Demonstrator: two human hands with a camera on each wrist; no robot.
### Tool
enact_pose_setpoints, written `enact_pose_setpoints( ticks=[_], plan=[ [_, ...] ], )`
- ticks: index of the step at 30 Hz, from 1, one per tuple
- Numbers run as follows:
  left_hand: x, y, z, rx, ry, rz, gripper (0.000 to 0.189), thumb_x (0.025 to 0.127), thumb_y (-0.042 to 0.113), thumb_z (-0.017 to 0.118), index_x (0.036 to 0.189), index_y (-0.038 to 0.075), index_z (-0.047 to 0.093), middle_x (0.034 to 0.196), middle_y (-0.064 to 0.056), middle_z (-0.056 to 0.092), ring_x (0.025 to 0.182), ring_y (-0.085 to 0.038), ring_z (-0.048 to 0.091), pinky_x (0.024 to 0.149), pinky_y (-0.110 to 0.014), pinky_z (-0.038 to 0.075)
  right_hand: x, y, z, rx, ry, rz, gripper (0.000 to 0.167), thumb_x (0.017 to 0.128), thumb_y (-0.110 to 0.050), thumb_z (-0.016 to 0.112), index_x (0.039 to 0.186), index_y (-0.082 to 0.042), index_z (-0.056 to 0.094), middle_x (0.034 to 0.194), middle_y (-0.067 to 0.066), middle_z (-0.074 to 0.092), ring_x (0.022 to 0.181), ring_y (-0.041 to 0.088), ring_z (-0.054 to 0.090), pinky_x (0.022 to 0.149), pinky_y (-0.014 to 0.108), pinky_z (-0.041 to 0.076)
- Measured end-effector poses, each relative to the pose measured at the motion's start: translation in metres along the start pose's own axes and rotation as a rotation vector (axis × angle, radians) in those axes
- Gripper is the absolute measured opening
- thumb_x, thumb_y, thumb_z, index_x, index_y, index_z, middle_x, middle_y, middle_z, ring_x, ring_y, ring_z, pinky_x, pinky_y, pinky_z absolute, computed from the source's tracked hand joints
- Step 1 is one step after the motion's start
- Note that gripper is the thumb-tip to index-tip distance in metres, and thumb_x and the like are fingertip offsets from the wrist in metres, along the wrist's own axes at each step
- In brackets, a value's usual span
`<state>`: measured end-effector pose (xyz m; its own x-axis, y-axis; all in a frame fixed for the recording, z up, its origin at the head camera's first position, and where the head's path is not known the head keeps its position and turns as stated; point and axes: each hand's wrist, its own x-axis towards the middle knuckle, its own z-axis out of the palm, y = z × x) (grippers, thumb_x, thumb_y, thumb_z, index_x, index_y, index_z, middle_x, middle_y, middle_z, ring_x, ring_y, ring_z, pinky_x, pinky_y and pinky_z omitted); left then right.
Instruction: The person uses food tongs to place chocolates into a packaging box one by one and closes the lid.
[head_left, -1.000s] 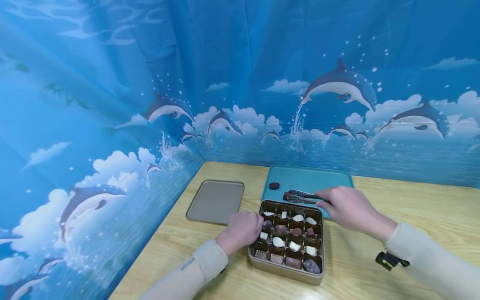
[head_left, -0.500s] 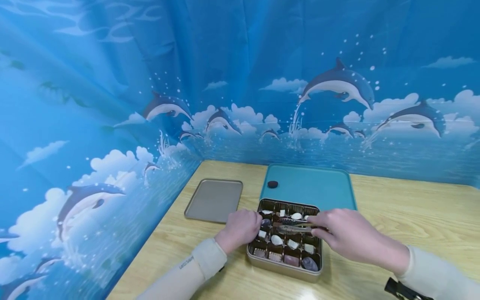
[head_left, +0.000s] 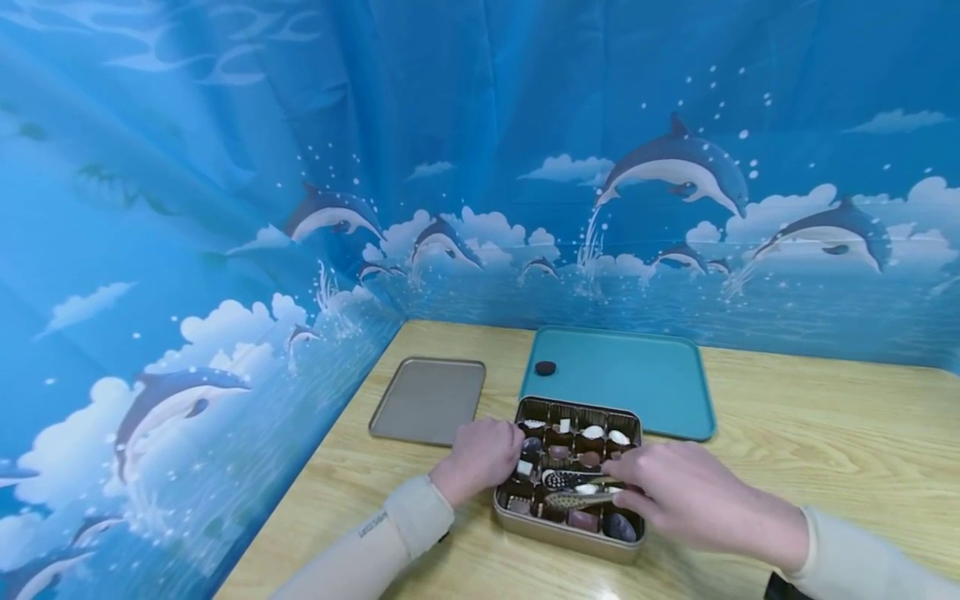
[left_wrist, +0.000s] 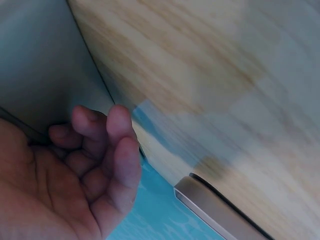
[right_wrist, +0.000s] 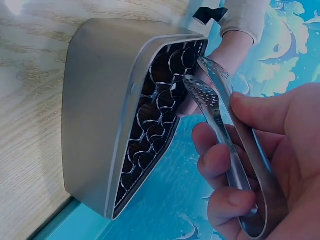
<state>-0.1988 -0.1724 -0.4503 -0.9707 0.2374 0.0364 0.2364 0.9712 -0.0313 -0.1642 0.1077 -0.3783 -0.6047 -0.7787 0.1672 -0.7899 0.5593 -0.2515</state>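
Note:
My right hand [head_left: 697, 492] holds metal tongs [right_wrist: 240, 145], thumb on one arm and fingers curled round the other. Their perforated tips [head_left: 567, 501] stand apart over the third row of a chocolate tin [head_left: 570, 547], with a white chocolate [head_left: 587, 489] showing between the arms. Brown, dark and white chocolates fill the divided insert; the tongs hide several cells. At the tin's left side, my left hand [head_left: 483, 454] holds the rim. In the left wrist view its fingers [left_wrist: 126, 162] are curled beside the tin's wall; the thumb is hidden there.
Behind the tin lies a teal tray [head_left: 630, 367] bearing one dark round chocolate [head_left: 545, 367]. A flat grey-brown lid [head_left: 431, 400] lies left of it on the wooden table [head_left: 810, 417]. A dolphin-print curtain [head_left: 480, 167] rises along the back and left edges.
The tongs have moved from the teal tray, where a dark piece was at their tips, into the tin and toward its front. Their tips are now spread apart. My left hand stays at the rim.

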Motion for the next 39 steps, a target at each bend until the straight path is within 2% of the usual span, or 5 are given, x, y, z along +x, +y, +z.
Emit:
enact_pose_setpoints(
  ticks=[9,14,22,28,39],
  plan=[
    [0.0,0.001,0.001,-0.025,-0.017,-0.029,0.034,0.106,0.03,0.041,0.077,0.019,0.055,0.064,0.002,0.05,0.057,-0.013,0.05,0.046,-0.032,0.043,0.008,0.011,-0.007,0.064,0.021,0.07,0.035,0.094,-0.027,0.069,0.123,-0.008,0.071,0.114,0.007,0.075,0.061,-0.006,0.052,0.058,0.022,0.046],
    [0.001,0.0,0.002,-0.038,-0.015,-0.037,0.035,0.106,0.03,0.041,0.075,0.019,0.054,0.063,0.002,0.049,0.057,-0.014,0.05,0.047,-0.033,0.043,0.02,0.026,-0.011,0.003,0.089,0.074,0.034,0.095,-0.024,0.069,0.123,-0.005,0.07,0.109,0.009,0.076,0.061,-0.003,0.056,0.06,0.025,0.052],
    [0.0,0.001,0.002,-0.064,-0.009,-0.03,0.04,0.107,0.031,0.04,0.071,0.02,0.051,0.059,0.004,0.044,0.054,-0.012,0.046,0.046,-0.029,0.041,0.048,0.053,-0.009,-0.008,0.127,0.122,0.036,0.097,-0.023,0.067,0.125,-0.001,0.068,0.105,0.012,0.075,0.045,0.0,0.033,0.043,0.021,0.032],
    [0.0,-0.001,0.002,-0.045,0.005,-0.013,0.037,0.106,0.03,0.042,0.072,0.02,0.051,0.059,0.004,0.044,0.053,-0.012,0.046,0.044,-0.029,0.04,0.072,0.074,-0.004,-0.018,0.073,0.168,0.037,0.098,-0.023,0.065,0.127,-0.001,0.067,0.098,0.009,0.075,0.045,0.005,0.041,0.044,0.024,0.035],
    [-0.003,0.001,0.004,0.017,0.034,0.014,0.029,0.101,0.027,0.053,0.073,0.019,0.052,0.064,0.001,0.053,0.058,-0.016,0.054,0.048,-0.035,0.046,0.101,0.106,0.013,-0.02,-0.029,0.245,0.04,0.1,-0.026,0.063,0.131,0.0,0.064,0.114,0.019,0.073,0.048,0.007,0.048,0.046,0.028,0.04]
  ],
)
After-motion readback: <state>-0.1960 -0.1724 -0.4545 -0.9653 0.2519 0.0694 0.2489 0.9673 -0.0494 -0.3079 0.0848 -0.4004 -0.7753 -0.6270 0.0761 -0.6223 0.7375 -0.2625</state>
